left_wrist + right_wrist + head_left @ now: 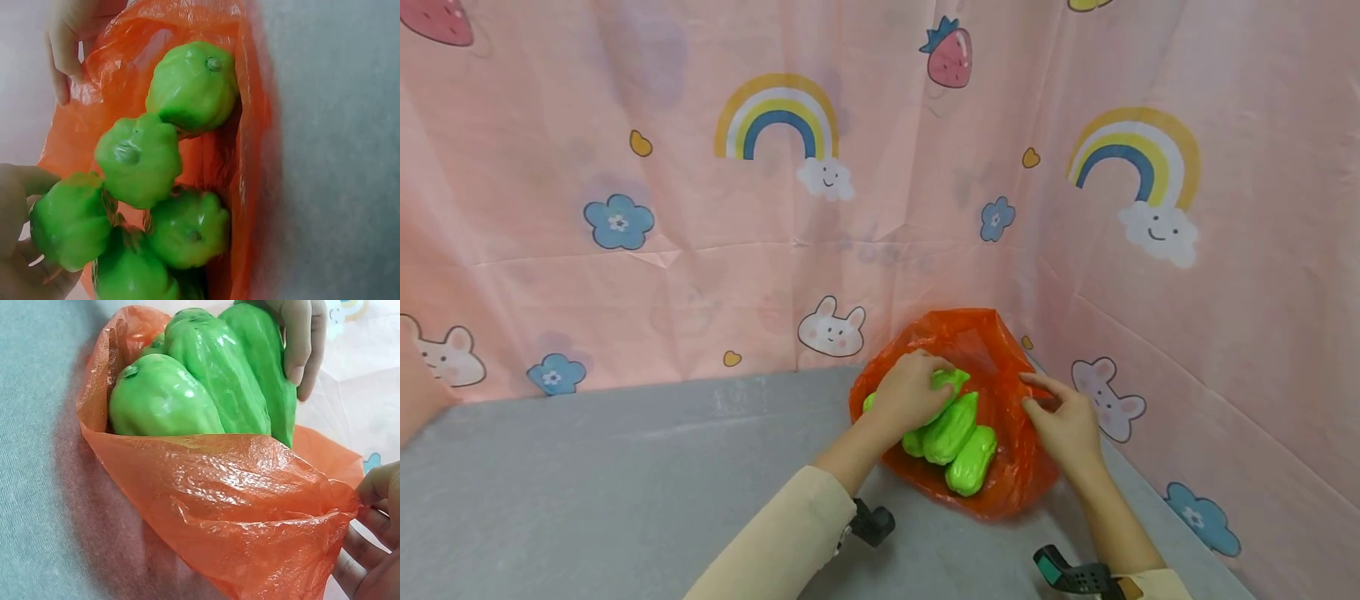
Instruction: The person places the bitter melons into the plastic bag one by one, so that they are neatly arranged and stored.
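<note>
A thin red-orange plastic bag (1026,479) lies spread open on the grey surface, with several long, lobed, glossy green vegetables (951,429) inside. My left hand (913,392) reaches over the bag from the left. It holds one green vegetable (69,222), with thumb and fingers on either side of it in the left wrist view. At the bag's right side, my right hand (1067,425) pinches the bunched plastic edge, seen close up in the right wrist view. The lower parts of the vegetables are hidden behind the bag's wall (219,487).
The grey tabletop (625,483) stretches to the left of the bag. A pink patterned curtain (700,208) hangs close behind the bag and along its right side. Each wrist carries a black camera mount, such as the left one (872,523).
</note>
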